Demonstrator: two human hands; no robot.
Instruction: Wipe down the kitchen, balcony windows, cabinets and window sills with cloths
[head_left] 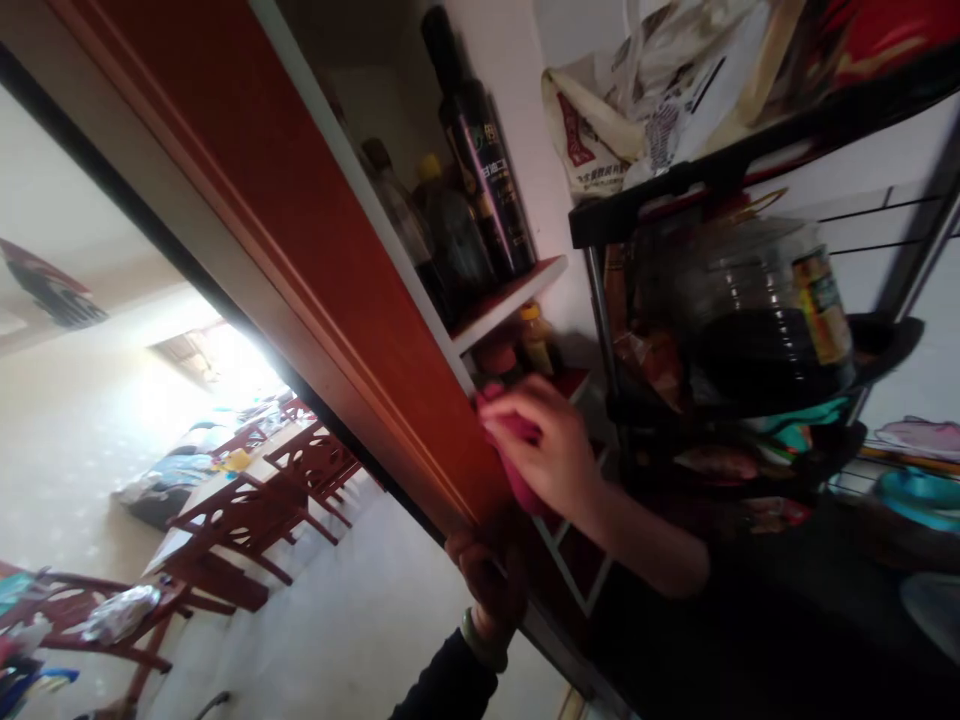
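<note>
My right hand (pixel 551 445) is closed on a dark pink cloth (pixel 517 480), pressed to the edge of a reddish-brown wooden door frame (pixel 330 250). Part of the cloth hangs below the fingers. Lower down, my left hand (pixel 487 575), with a bangle (pixel 480 640) at the wrist, has its fingers curled round the same frame; its palm is in shadow. Just behind the frame, narrow white-edged shelves (pixel 517 300) hold a tall dark bottle (pixel 484 160) and a small yellow-capped bottle (pixel 536 340) close to my right hand.
To the right stands a black rack (pixel 600 320) with a large clear jar (pixel 757 310) of dark contents and plastic bags (pixel 660 110) on top. Through the doorway at left are wooden chairs (pixel 262 520) and a long table (pixel 255 460) bearing clutter.
</note>
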